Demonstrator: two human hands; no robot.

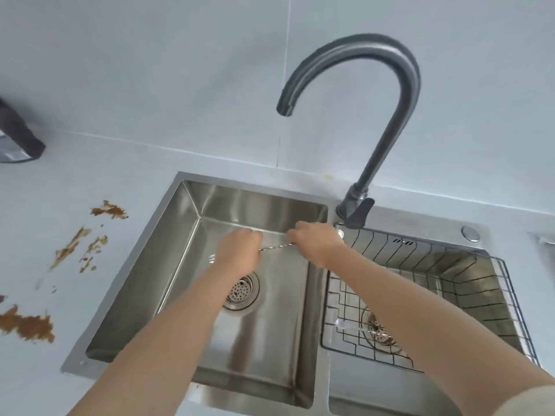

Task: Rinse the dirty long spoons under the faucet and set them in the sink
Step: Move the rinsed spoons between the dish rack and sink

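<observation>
Over the left steel sink basin (pixel 186 223), both my hands hold one long thin spoon (pixel 276 246) with a twisted metal stem, held level. My left hand (pixel 238 252) grips one end, and the spoon's bowl (pixel 212 258) peeks out at its left side. My right hand (pixel 316 243) grips the other end. The grey gooseneck faucet (pixel 387 94) arches above, its spout opening above and between the hands. No water stream is visible. Another long spoon (pixel 365 328) lies in the wire basket (pixel 492 283) of the right basin.
Brown sauce stains (pixel 28 324) smear the pale counter left of the sink. A dark packet (pixel 18 133) sits at the far left edge. The left basin's round strainer drain (pixel 241 291) lies below my left wrist. The faucet handle (pixel 359 216) stands just behind my right hand.
</observation>
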